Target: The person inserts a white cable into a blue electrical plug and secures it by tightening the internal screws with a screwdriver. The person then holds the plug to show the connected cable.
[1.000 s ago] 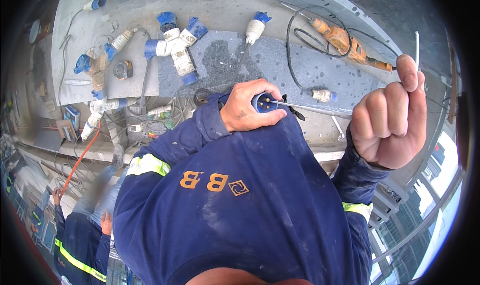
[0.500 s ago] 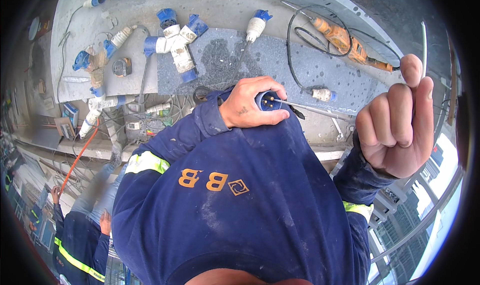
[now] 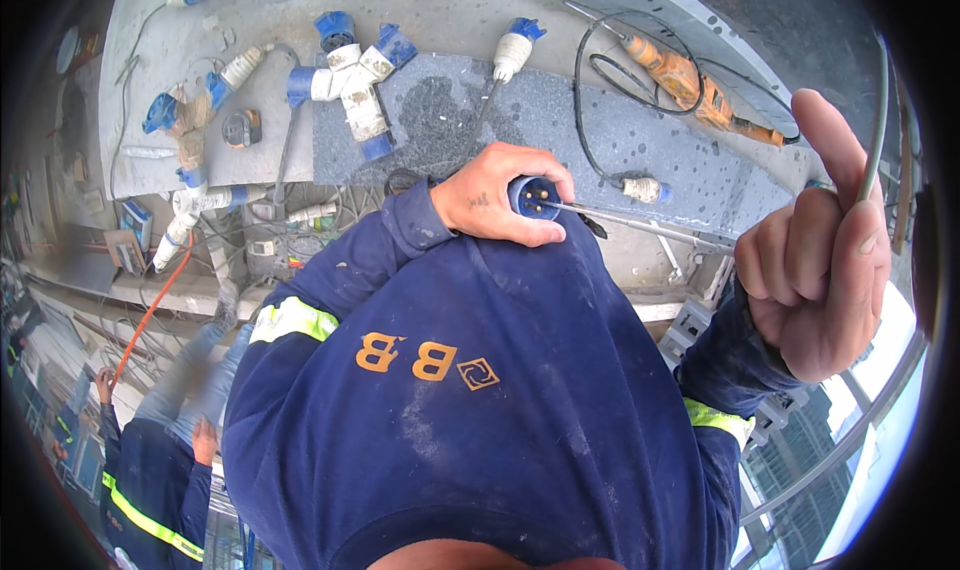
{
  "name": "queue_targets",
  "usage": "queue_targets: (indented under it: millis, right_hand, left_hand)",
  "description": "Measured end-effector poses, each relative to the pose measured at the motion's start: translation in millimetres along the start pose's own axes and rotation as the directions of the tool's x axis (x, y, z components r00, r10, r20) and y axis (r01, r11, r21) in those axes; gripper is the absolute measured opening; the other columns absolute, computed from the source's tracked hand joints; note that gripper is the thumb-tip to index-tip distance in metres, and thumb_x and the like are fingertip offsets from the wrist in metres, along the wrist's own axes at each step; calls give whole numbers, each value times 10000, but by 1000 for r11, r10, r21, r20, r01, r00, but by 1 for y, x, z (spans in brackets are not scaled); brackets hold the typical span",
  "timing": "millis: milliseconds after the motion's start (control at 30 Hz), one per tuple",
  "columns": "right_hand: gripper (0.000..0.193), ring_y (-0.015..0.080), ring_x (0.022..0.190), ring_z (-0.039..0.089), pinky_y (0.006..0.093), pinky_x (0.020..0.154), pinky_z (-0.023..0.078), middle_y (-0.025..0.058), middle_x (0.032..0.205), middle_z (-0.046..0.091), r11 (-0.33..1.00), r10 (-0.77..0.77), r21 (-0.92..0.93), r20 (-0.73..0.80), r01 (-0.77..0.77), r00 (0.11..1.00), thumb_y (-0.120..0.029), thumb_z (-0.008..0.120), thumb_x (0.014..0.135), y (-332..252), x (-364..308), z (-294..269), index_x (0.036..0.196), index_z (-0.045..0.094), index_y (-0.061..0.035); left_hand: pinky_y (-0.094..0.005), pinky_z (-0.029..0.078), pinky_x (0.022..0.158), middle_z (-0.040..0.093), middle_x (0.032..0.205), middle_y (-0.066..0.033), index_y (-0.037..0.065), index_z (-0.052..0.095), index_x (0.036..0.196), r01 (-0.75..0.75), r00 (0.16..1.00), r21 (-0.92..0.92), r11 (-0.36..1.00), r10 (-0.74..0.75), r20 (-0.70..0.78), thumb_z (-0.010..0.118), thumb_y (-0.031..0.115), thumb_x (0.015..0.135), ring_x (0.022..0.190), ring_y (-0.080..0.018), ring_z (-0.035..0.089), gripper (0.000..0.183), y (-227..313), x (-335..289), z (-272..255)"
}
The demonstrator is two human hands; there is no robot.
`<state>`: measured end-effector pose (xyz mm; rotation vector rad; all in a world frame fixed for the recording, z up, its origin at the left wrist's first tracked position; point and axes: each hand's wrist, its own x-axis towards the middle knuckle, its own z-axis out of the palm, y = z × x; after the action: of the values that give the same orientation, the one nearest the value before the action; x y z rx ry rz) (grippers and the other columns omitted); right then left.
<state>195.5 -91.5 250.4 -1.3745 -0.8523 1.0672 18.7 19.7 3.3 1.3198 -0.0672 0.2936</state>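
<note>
Two hands (image 3: 490, 200) (both bare) hold blue plug (image 3: 514, 202) and thin wire (image 3: 883, 100).

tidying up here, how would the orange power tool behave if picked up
The orange power tool would probably feel heavy for its size, judging by its long, bulky body. Its black cord looks bendy, lying in loose loops, so it would likely trail. The white-and-blue plug at the cord's end might drag.

Worktop (image 3: 450, 15): pale grey, stretching across the far side, wearing dust and stains.
Slab (image 3: 540, 110): darker grey, lying on the worktop, showing dark blotches.
Left: a dusty ledge (image 3: 140, 290) is running along.
Right: daylight (image 3: 888, 450) is glaring, a rail (image 3: 868, 420) crossing, a tower (image 3: 808, 440) standing beyond.
</note>
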Motion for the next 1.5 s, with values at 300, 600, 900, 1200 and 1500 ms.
queue_targets:
  millis: [300,600,900,1200,1500]
  right_hand:
    - [571,36,389,300,225,390,253,-51,551,331,982,27,-188,-37,-34,999,-266,351,1114,-7,-4,16,1491,285,157]
    - [525,33,393,283,229,389,235,-51,552,333,978,-65,-204,-91,45,994,-237,367,1111,3,-7,23,1452,344,162]
    - [510,26,444,268,230,425,218,-56,594,323,890,-89,-453,-67,49,994,-267,384,1110,3,1,27,1391,446,154]
    - [575,54,500,324,248,485,239,-7,616,441,928,-308,-334,-433,167,847,-500,512,1055,49,8,43,918,645,43]
    - [530,90,488,392,257,461,271,29,607,510,946,-322,-151,-492,286,809,-431,540,1059,63,6,39,804,599,30]
  left_hand:
    - [-316,523,781,698,949,-97,22,698,1001,19,999,22,1000,-19,-31,872,135,723,864,-205,683,347,2,2,3]
    - [-324,528,784,711,951,-95,30,708,1007,13,999,44,999,-11,-42,861,187,739,876,-215,693,346,1,2,3]
    - [-321,528,761,705,926,-96,26,707,989,-24,999,86,996,27,-37,856,153,744,844,-219,690,314,2,2,9]
    - [-311,525,731,698,884,-91,23,710,946,13,992,129,992,3,-124,840,113,752,794,-203,681,250,-4,3,17]
    - [-329,526,703,704,864,-98,37,720,945,71,982,143,987,-44,-186,821,177,744,771,-218,682,265,-6,-1,23]
